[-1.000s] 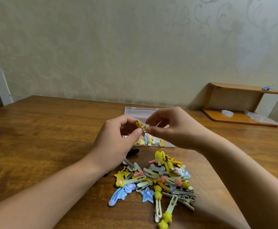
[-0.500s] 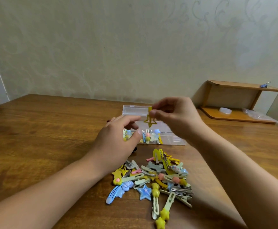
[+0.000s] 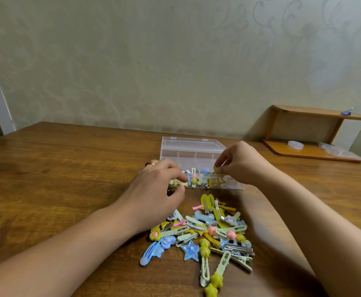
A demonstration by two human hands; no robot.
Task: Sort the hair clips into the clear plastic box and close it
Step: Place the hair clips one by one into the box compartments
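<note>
Both hands are working at the near wall of the clear plastic box (image 3: 196, 156). With our right hand (image 3: 243, 166) we are pinching a yellow star clip (image 3: 216, 179) between thumb and fingertips, lowering it over the front edge so it drops in beside the clips already standing there. Our left hand (image 3: 154, 189) is lying on the tabletop (image 3: 57, 179) against the box's left front corner, fingers loosely curled; it seems to be steadying the box so it does not slide, though we cannot tell whether those fingers are holding anything. The box is sitting just beyond the hands with its lid (image 3: 191, 143) thrown back and open, so closing has to wait. Nearest to us, the pile of unsorted hair clips (image 3: 207, 234) is lying between our forearms, within easy reach of either hand, and it is still large, so we judge the sorting far from done. Over to the right a small wooden shelf (image 3: 312, 133) is resting against the wall.
</note>
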